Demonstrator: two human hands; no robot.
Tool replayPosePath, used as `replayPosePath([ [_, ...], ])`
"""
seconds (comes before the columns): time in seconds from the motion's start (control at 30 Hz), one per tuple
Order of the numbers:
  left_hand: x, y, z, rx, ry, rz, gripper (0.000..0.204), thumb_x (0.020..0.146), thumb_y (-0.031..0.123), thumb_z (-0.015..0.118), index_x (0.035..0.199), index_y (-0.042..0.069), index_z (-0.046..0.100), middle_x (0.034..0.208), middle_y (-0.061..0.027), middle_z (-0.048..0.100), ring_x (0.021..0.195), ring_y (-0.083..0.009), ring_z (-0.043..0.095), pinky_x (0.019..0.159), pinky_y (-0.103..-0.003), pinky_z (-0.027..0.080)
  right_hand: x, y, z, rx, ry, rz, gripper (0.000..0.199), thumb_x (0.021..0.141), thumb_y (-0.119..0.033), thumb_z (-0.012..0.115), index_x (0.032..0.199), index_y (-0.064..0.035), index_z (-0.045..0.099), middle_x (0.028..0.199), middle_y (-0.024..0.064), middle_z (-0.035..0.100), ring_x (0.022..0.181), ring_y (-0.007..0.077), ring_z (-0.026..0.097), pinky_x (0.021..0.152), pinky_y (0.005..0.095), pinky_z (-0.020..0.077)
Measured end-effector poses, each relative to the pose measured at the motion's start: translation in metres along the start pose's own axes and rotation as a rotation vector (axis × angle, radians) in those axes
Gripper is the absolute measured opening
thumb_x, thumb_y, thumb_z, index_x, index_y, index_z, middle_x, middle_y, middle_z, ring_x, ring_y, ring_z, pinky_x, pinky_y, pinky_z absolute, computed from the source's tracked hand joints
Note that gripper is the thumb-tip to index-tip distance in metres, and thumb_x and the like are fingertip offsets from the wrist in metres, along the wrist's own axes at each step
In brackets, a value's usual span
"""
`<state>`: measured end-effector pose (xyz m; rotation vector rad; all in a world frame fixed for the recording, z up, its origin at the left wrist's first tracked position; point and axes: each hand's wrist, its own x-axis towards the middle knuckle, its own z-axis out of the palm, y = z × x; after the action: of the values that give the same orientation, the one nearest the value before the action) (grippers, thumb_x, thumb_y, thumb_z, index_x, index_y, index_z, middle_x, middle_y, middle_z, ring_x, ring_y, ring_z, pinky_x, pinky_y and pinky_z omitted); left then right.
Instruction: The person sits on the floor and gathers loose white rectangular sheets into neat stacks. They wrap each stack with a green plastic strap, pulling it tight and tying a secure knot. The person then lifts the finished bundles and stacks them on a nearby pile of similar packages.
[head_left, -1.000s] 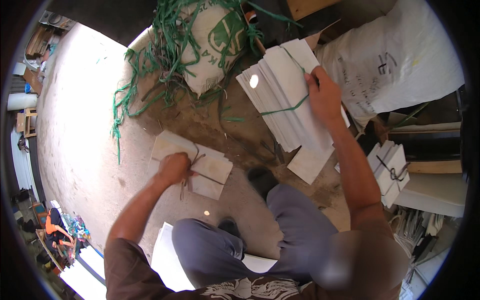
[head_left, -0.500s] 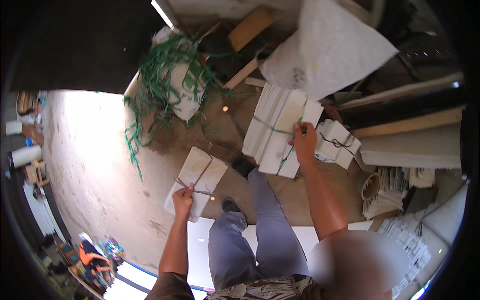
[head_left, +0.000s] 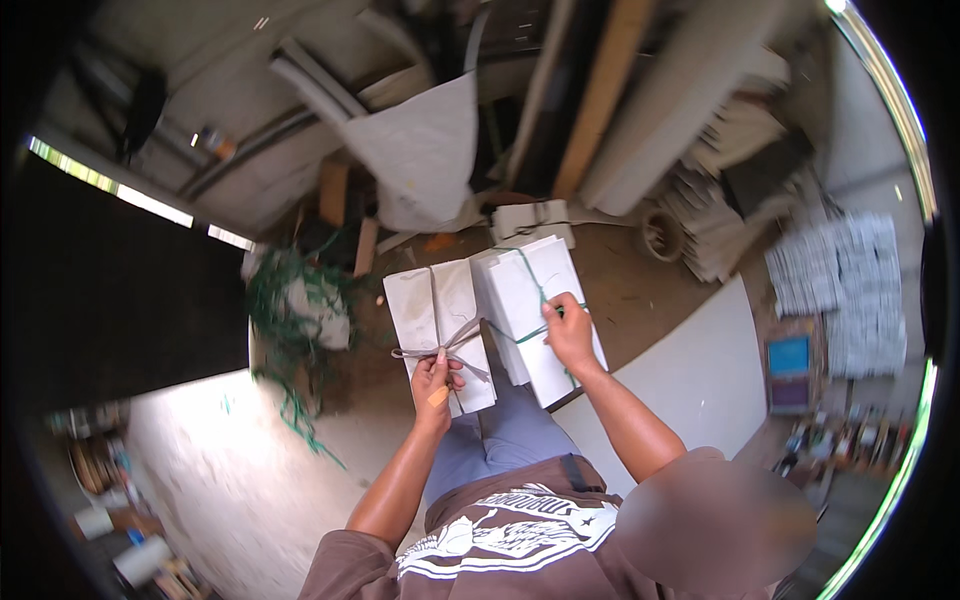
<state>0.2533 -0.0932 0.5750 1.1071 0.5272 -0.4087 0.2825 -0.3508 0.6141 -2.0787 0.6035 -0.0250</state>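
My left hand grips the grey strap knotted across a flat white bundle, holding it up in front of my legs. My right hand is closed on the green cord that ties a larger white bundle, lifted just to the right of the first one. The two bundles hang side by side, their inner edges almost touching. Another small tied white bundle lies on the ground beyond them.
A tangle of green cord over a sack lies to the left. A white bag stands ahead, with wooden planks leaning behind it. White sheet stacks and a pale board lie to the right.
Both hands have lifted their bundles off the ground and brought them together in front of me. The view has swung round, so the green cord pile now lies further left.
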Motion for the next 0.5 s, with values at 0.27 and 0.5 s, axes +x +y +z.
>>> replayPosePath([
  [0.27, -0.072, 0.017, 0.123, 0.314, -0.531, 0.004, 0.038, 0.099, 0.021, 0.067, 0.124, -0.001, 0.048, 0.101, -0.0129, 0.071, 0.077, -0.0172, 0.070, 0.068, -0.027, 0.053, -0.102, 0.004, -0.118, 0.247, 0.412, 0.180, 0.018, 0.097, -0.015, 0.064, 0.095, 0.0025, 0.061, 0.065, 0.0081, 0.062, 0.049, 0.0157, 0.063, 0.046, 0.0323, 0.0531],
  [0.5, -0.099, -0.019, 0.186, 0.397, -0.820, -0.184, 0.040, 0.099, 0.017, 0.066, 0.132, 0.003, 0.046, 0.106, -0.0151, 0.070, 0.083, -0.0204, 0.071, 0.071, -0.029, 0.054, -0.165, 0.050, -0.188, 0.312, 0.646, 0.337, 0.019, 0.096, -0.018, 0.065, 0.096, 0.0003, 0.062, 0.064, 0.0099, 0.064, 0.050, 0.0201, 0.065, 0.050, 0.0355, 0.0528],
])
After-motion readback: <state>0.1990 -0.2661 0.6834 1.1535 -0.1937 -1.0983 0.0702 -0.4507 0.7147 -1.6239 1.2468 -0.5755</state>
